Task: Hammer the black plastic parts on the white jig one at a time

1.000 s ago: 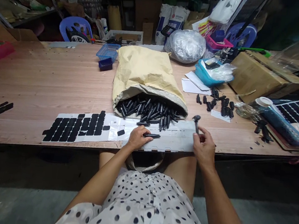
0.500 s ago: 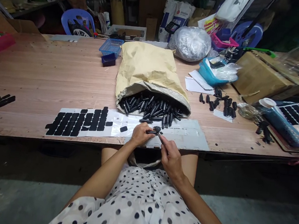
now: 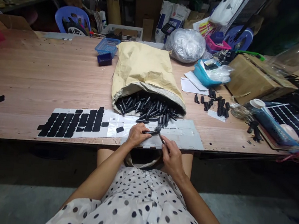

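Observation:
My left hand is closed on a thin black rod lying along the table's front edge. My right hand pinches a small tool with a round dark head, and that head meets the rod's right end. Both hands rest over a pale plastic sheet. Just behind them a tan paper sack lies on its side, with several black rods spilling from its mouth.
A white sheet of black rectangular pads lies to the left. Small black parts sit to the right, near a blue tray, a cardboard box and a bottle. A blue basket stands behind.
My right hand has come in from the right along the pale sheet, bringing the tool's head to the rod's end. The left hand kept its hold on the rod.

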Demonstrator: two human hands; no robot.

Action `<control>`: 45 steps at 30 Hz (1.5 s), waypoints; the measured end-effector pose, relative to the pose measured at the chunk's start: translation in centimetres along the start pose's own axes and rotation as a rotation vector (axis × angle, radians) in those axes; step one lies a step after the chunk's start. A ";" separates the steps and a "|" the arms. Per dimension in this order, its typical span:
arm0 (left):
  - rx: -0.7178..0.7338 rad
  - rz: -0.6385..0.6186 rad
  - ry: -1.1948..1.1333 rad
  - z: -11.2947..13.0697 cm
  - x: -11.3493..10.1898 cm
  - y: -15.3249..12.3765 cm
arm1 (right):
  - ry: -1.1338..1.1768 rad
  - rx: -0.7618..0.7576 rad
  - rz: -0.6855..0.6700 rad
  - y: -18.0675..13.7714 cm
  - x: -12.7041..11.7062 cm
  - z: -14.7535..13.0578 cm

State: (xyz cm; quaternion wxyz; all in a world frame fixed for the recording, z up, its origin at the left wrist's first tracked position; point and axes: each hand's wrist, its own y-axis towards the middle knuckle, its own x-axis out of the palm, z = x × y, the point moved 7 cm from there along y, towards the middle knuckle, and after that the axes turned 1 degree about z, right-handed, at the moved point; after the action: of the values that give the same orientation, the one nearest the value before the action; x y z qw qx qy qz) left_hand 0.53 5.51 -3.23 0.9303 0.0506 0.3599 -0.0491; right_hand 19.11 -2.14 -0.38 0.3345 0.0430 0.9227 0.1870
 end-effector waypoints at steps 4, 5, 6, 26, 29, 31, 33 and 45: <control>0.009 0.011 0.020 0.2 0.0 -0.1 | -0.200 0.061 0.189 2.6 -4.1 2.3; 0.009 0.013 0.024 0.2 -0.1 -0.2 | -0.272 0.092 0.222 3.5 -5.3 3.4; 0.010 0.016 0.028 0.3 -0.1 -0.2 | -0.342 0.126 0.248 4.4 -6.4 4.7; 0.627 0.153 0.381 3.2 1.3 -8.8 | -0.818 0.449 0.272 6.8 -8.5 12.7; 0.682 0.243 0.428 2.5 1.7 -10.3 | -0.825 0.442 0.280 6.7 -8.4 12.9; 0.695 0.257 0.425 2.2 2.0 -10.4 | -0.831 0.438 0.284 6.7 -8.4 13.0; 0.687 0.263 0.414 2.0 2.1 -10.2 | -0.836 0.431 0.290 6.7 -8.3 13.0; 0.699 0.317 0.350 2.1 1.8 -10.2 | -0.864 0.428 0.291 6.6 -8.3 13.0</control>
State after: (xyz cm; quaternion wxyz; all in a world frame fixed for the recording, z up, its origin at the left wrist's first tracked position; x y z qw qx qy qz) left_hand 1.95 -4.94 -3.55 0.7781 0.4255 0.4619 -0.0151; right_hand 33.46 6.43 -2.09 0.6399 0.3124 0.7021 0.0033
